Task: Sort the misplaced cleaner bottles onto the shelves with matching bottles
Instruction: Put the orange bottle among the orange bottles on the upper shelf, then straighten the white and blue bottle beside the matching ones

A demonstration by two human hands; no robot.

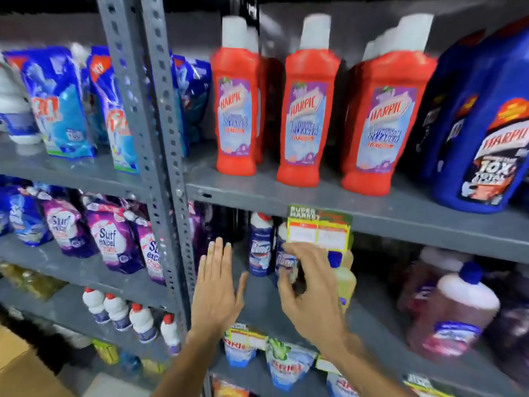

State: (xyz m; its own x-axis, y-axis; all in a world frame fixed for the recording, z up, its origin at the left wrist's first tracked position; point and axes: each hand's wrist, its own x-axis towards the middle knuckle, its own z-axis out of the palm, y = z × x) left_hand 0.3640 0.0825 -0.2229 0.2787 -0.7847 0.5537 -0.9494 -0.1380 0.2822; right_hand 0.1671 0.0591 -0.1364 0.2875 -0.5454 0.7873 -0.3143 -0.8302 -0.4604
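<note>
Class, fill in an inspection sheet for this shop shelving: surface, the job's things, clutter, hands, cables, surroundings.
Surface: grey metal shelf, upright.
Job's things: red Harpic bottles with white caps beside a big blue Harpic jug; blue Domex bottle below.
Clutter: yellow price tag on the shelf edge.
Hands: left hand open, flat; right hand fingers curled at a second Domex bottle, grip unclear.
Cables: nothing seen.
Surroundings: purple Surf Excel pouches, left bay.
</note>
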